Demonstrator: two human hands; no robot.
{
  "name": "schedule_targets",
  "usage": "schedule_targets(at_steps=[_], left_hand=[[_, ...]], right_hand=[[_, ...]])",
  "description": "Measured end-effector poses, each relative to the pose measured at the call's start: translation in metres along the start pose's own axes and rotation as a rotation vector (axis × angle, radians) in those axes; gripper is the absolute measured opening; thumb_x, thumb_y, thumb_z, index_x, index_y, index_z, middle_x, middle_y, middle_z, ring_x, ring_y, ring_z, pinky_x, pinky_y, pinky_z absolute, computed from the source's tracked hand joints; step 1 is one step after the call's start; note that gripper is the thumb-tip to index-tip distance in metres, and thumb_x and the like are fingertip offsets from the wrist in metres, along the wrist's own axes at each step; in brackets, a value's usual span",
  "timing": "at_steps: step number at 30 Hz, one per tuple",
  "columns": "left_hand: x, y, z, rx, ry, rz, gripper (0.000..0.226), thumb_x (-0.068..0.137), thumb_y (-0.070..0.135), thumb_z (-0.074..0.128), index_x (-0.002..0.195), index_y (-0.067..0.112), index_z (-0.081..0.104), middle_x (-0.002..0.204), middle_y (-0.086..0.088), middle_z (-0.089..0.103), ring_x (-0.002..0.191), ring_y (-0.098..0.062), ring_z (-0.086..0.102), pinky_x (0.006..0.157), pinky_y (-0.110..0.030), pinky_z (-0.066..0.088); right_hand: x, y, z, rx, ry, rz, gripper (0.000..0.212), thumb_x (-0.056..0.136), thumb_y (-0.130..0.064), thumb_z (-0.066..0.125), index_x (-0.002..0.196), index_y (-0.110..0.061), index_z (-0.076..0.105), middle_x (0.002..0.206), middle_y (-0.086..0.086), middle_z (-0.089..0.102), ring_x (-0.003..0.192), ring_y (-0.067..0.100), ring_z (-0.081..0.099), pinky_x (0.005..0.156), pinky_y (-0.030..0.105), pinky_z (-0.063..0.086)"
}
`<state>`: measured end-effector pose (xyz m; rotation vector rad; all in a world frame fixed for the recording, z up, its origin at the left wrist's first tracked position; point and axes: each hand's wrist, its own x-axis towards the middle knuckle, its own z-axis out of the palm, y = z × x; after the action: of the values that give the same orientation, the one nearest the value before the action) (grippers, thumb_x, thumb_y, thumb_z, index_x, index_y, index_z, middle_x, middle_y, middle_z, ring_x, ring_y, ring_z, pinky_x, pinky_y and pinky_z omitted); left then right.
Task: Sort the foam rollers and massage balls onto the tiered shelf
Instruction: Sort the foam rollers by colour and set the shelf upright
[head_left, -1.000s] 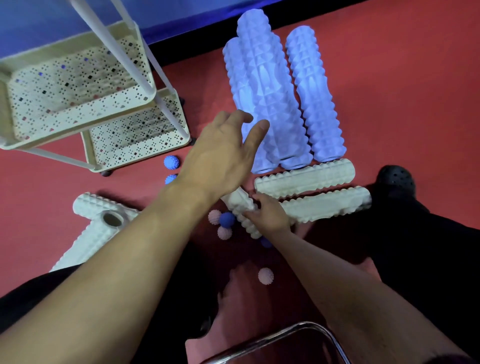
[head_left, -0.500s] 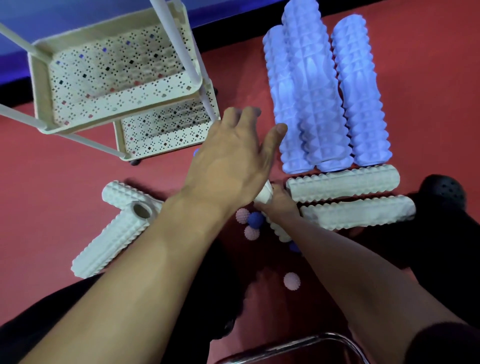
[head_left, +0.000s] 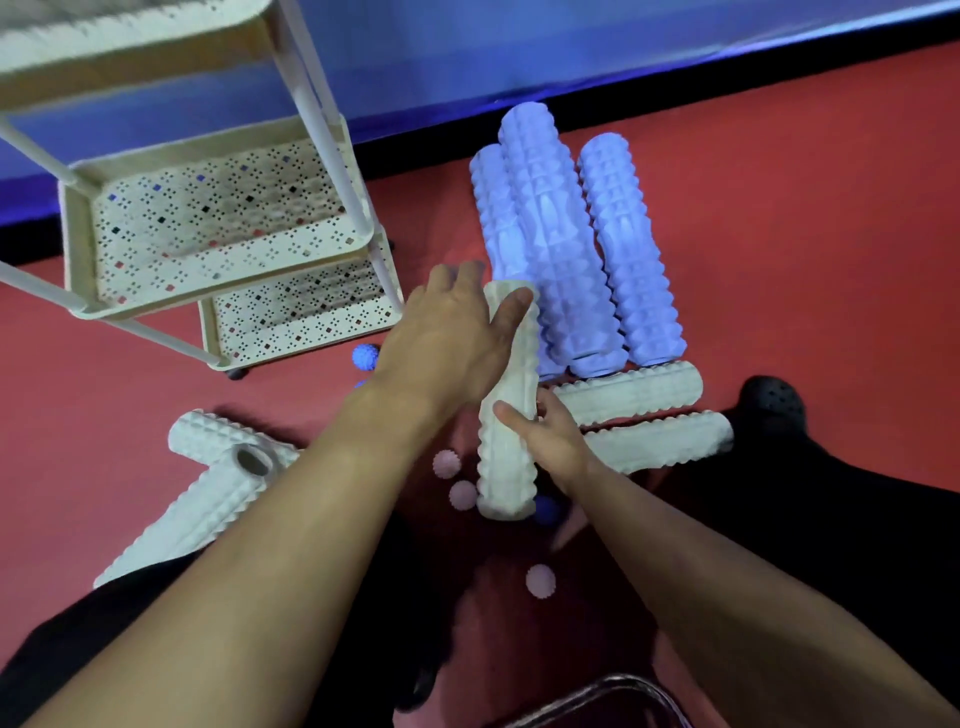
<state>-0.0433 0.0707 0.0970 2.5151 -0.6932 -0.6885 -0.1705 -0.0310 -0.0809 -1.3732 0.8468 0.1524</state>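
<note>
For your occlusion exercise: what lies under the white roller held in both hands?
Beneath the white roller, gripped by the left hand and right hand, a blue ball peeks out at its near end on the red floor. Anything directly underneath is covered.

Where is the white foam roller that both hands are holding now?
In the head view the white roller is lifted at centre, between the left hand and right hand, in front of the blue rollers, right of the tiered shelf.
</note>
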Motion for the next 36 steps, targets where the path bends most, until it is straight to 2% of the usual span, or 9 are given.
schedule_targets(at_steps=[3,6,10,17,21,24,26,31,36], left_hand=[[-0.001,0.007,0.009,-0.030,-0.068,-0.023,0.068,0.101,0.061,0.040,0.151,0.015,0.037,0.144,-0.014,0.045,0.130,-0.037,0.048,0.109,-0.045,0.038],[-0.007,0.020,0.021,-0.038,-0.179,-0.048,0.080,0.096,0.067,0.045,0.157,0.017,0.030,0.153,-0.014,0.040,0.137,-0.033,0.045,0.111,-0.040,0.035],[-0.020,0.046,0.038,-0.120,-0.390,-0.053,0.094,0.085,0.075,0.056,0.156,0.020,0.030,0.157,-0.001,0.040,0.130,-0.020,0.051,0.103,-0.028,0.037],[-0.053,0.087,0.072,-0.158,-0.670,0.096,0.029,0.084,0.053,0.076,0.100,0.045,0.053,0.099,0.031,0.059,0.092,0.009,0.060,0.071,0.001,0.040],[-0.051,0.088,0.078,-0.167,-0.639,0.086,0.034,0.086,0.045,0.078,0.105,0.040,0.050,0.092,0.034,0.051,0.079,0.018,0.054,0.060,0.004,0.038],[-0.044,0.072,0.083,-0.106,-0.561,0.111,0.068,0.077,0.053,0.083,0.133,0.037,0.048,0.102,0.030,0.057,0.095,0.007,0.058,0.081,-0.007,0.046],[-0.040,0.065,0.084,0.012,-0.531,0.112,0.078,0.067,0.066,0.082,0.133,0.037,0.050,0.108,0.020,0.065,0.103,-0.005,0.063,0.095,-0.028,0.052],[-0.036,0.059,0.083,0.163,-0.541,0.217,0.086,0.055,0.077,0.076,0.131,0.048,0.047,0.102,0.022,0.068,0.099,-0.008,0.065,0.093,-0.036,0.054],[-0.033,0.053,0.082,0.279,-0.555,0.403,0.073,0.057,0.068,0.080,0.123,0.050,0.053,0.098,0.025,0.068,0.091,-0.002,0.064,0.081,-0.025,0.053]], right_hand=[[-0.033,-0.022,-0.019,0.247,0.005,0.070,0.027,0.094,-0.027,0.071,0.113,-0.008,0.069,0.108,0.015,0.076,0.098,0.030,0.074,0.091,0.045,0.059],[-0.067,-0.040,-0.047,0.500,0.060,0.122,0.032,0.099,-0.027,0.063,0.116,0.001,0.067,0.104,0.017,0.075,0.086,0.026,0.074,0.075,0.036,0.061],[-0.101,-0.048,-0.086,0.667,0.123,0.126,0.051,0.095,-0.041,0.065,0.128,-0.002,0.064,0.118,0.014,0.073,0.109,0.028,0.070,0.087,0.038,0.056],[-0.145,-0.052,-0.131,0.828,0.079,0.010,0.049,0.104,-0.040,0.049,0.129,0.000,0.062,0.128,0.019,0.068,0.120,0.030,0.065,0.101,0.039,0.054],[-0.151,-0.049,-0.154,0.413,0.158,0.023,0.054,0.090,-0.054,0.066,0.120,-0.009,0.068,0.120,0.011,0.073,0.106,0.020,0.069,0.096,0.037,0.052],[-0.153,-0.046,-0.183,-0.137,0.372,-0.107,0.075,0.068,-0.065,0.083,0.119,-0.015,0.061,0.109,-0.002,0.065,0.092,0.006,0.061,0.087,0.029,0.044],[-0.152,-0.051,-0.200,-0.453,0.440,-0.222,0.080,0.073,-0.055,0.084,0.138,-0.026,0.047,0.125,-0.006,0.048,0.115,0.007,0.046,0.101,0.024,0.033],[-0.135,-0.066,-0.214,-1.103,0.020,-0.512,0.097,0.067,-0.078,0.065,0.150,-0.034,0.043,0.155,-0.006,0.041,0.145,0.019,0.032,0.119,0.034,0.020],[-0.120,-0.069,-0.193,-1.239,-0.247,-0.338,0.082,0.061,-0.058,0.084,0.133,-0.044,0.048,0.123,-0.017,0.062,0.113,0.010,0.055,0.096,0.028,0.041]])
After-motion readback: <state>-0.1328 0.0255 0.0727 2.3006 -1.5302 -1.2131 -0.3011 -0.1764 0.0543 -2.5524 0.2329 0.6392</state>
